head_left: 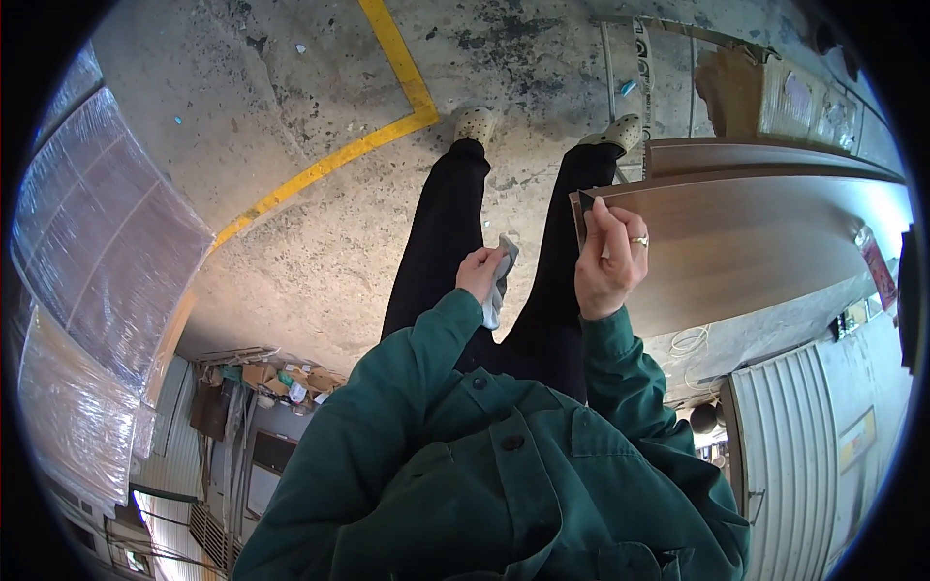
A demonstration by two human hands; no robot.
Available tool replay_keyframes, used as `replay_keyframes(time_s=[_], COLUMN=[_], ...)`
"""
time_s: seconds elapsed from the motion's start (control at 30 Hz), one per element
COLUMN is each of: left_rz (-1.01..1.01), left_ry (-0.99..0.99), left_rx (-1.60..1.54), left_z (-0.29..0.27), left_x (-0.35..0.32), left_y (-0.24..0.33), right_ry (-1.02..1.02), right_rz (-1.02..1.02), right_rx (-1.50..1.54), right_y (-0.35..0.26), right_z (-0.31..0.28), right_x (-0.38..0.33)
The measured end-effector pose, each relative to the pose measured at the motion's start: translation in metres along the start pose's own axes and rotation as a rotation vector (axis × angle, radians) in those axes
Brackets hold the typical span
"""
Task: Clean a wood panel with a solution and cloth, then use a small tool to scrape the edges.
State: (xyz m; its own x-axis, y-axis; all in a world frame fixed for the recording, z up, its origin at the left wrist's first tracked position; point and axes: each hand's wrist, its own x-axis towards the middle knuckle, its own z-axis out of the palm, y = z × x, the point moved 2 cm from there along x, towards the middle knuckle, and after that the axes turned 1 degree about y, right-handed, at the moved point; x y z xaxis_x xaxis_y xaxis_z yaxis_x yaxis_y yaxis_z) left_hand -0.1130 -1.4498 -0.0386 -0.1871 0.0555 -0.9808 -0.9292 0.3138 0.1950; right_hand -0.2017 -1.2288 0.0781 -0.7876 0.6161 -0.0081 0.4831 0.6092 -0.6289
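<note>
My left hand [479,275] is closed around a crumpled grey cloth [501,281], held in front of my lap. Fingers bent, my right hand [612,257] pinches a small dark flat piece [585,205] against the near left corner of a brown panel [736,242]. What that piece is made of cannot be made out. The panel has a smooth, brown face and stretches away to the right. A second brown panel [756,158] lies just beyond it.
Film-wrapped stacks [107,213] stand at the left. A yellow line [329,165] crosses the stained concrete floor. Past the panels lies torn cardboard [731,92]. A red-and-white packet [875,266] rests at the panel's right end. Cluttered boxes [291,378] sit behind me at left.
</note>
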Motion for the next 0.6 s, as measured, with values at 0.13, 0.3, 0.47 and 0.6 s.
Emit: replay_keyframes(time_s=[0.13,0.3,0.47,0.6], left_rz=[0.004,0.047,0.070,0.040], left_ry=[-0.003,0.023,0.045,0.042], left_rx=[-0.017,-0.033,-0.039,-0.029], left_z=[0.001,-0.001,-0.001,0.001], left_x=[-0.001,0.003,0.004,0.002], left_y=[0.004,-0.001,-0.004,-0.002], right_ry=[0.056,0.039,-0.033,-0.011], right_rz=[0.021,-0.031,-0.091,-0.075], right_rx=[-0.036,-0.027,-0.011,-0.019], right_y=[0.004,0.004,0.001,0.001], right_z=[-0.003,-0.003,-0.002,-0.004], right_x=[0.006,0.009,0.010,0.011])
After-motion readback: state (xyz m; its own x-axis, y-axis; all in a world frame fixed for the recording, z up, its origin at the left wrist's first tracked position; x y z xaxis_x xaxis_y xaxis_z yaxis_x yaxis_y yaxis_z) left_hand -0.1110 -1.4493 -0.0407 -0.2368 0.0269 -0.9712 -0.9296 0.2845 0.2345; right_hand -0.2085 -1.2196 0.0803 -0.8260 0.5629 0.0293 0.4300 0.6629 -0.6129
